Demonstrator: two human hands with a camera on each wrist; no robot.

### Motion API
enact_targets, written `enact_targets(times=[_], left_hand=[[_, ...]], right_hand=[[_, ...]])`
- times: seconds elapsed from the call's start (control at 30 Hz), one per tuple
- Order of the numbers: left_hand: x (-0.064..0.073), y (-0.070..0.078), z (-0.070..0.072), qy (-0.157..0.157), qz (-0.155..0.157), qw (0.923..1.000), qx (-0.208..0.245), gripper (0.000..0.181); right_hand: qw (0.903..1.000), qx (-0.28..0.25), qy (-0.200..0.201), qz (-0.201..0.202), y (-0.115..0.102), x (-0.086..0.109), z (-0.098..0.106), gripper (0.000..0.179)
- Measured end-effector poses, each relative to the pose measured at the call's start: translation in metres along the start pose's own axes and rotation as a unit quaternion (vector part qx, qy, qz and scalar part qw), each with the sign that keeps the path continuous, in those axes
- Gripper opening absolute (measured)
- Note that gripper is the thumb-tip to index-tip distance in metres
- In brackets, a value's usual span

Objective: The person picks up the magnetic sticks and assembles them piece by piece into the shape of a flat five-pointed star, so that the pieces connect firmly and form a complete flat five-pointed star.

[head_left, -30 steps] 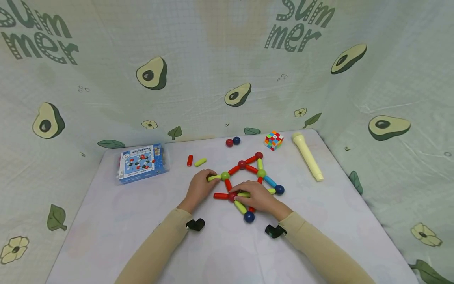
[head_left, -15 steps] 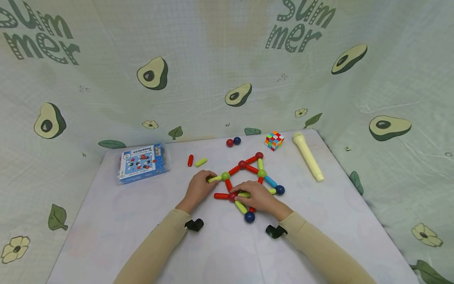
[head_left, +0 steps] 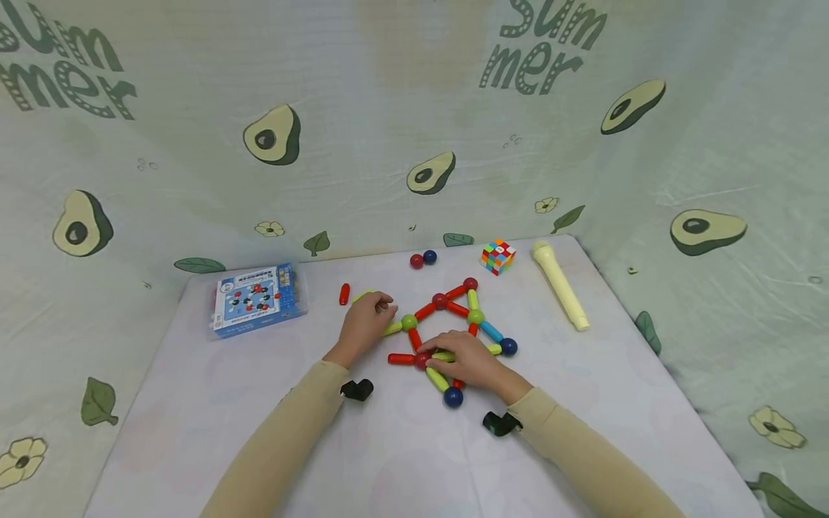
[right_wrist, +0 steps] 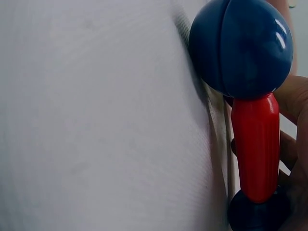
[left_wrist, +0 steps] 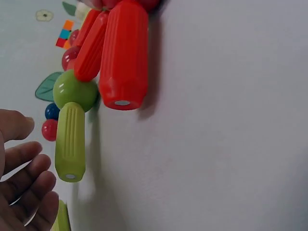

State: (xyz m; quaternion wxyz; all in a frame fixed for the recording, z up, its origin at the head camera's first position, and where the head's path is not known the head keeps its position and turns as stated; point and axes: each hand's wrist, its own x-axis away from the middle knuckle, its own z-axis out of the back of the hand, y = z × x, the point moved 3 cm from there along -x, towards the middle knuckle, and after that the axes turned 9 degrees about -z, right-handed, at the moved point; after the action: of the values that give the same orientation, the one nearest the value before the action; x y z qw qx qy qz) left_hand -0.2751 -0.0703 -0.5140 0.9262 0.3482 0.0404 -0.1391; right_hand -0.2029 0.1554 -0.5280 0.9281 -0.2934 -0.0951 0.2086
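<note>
Magnetic rods and balls form a joined frame on the table. My left hand (head_left: pixel 367 322) is over the frame's left side, fingers loosely bent and holding nothing. In the left wrist view its fingertips (left_wrist: pixel 42 180) are apart from a yellow-green rod (left_wrist: pixel 70 144) that sticks out from a green ball (head_left: pixel 409 321). My right hand (head_left: pixel 468 357) pinches the red ball (head_left: pixel 423 360) at the near left corner between thumb and index finger, covering part of the rods there. A dark blue ball (right_wrist: pixel 240 48) with a red rod (right_wrist: pixel 256 147) fills the right wrist view.
A loose red rod (head_left: pixel 345 293) and a partly hidden yellow-green rod (head_left: pixel 363 295) lie beyond the left hand. Farther back are a red ball (head_left: pixel 417 261), a blue ball (head_left: pixel 430 257) and a puzzle cube (head_left: pixel 498 257). A boxed set (head_left: pixel 255 298) sits left, a pale-yellow stick (head_left: pixel 560 285) right.
My left hand has let go of the frame's yellow-green rod and moved up and slightly away, toward the loose yellow-green rod. The right hand and the frame stay in place.
</note>
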Motion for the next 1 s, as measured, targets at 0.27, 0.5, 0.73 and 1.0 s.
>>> enact_targets(times=[0.27, 0.5, 0.73, 1.0], left_hand=[[-0.027, 0.006, -0.005, -0.009, -0.002, 0.9999, -0.013, 0.029], [-0.051, 0.011, -0.012, -0.032, 0.010, 0.9991, -0.027, 0.035], [-0.071, 0.016, -0.019, -0.028, 0.007, 0.9995, -0.012, 0.041], [-0.088, 0.012, -0.032, -0.012, 0.028, 0.9995, 0.004, 0.047]], right_hand=[[0.9999, 0.009, -0.004, 0.011, 0.000, 0.008, 0.002, 0.028], [0.9998, 0.013, -0.005, 0.013, 0.002, 0.011, 0.000, 0.029], [0.9996, 0.008, -0.015, 0.024, -0.002, 0.007, -0.004, 0.030], [0.9993, 0.011, -0.014, 0.032, -0.004, 0.006, -0.006, 0.031]])
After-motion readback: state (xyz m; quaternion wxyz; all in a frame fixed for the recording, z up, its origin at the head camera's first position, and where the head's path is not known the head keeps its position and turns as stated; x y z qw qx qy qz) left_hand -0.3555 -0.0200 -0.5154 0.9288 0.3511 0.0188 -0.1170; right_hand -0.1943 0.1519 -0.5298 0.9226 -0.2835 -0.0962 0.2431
